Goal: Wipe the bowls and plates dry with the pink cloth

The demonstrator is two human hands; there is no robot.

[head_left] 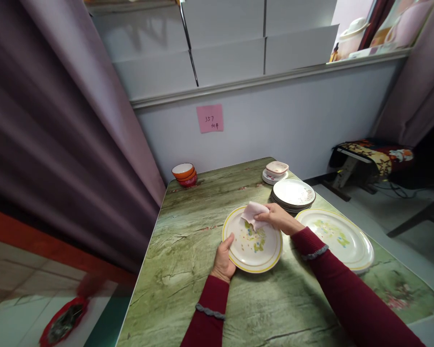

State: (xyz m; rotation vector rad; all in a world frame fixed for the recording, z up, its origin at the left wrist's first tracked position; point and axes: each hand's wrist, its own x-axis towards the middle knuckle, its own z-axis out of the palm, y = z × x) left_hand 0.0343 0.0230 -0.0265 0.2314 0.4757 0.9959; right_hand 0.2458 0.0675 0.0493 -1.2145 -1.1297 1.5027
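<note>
A white plate (239, 250) with a yellow-edged rim and a green floral print is held over the table, tilted toward me. My left hand (223, 259) grips its lower left rim, thumb on top and the other fingers hidden beneath. In my right hand (278, 219) is a pale pink cloth (253, 213), pinched between fingers and thumb and pressed on the plate's upper face. Close by my right forearm lies a larger oval platter (334, 236) with a similar print. Behind my right hand stands a stack of dark-edged plates (292, 193).
Orange and red bowls (183, 172) are stacked at the table's far left corner. Small plates (274, 177) with a squarish dish (277, 167) on top stand far right. The green table (188, 260) meets a wall bearing a pink note (210, 118). A purple curtain (104, 120) hangs left.
</note>
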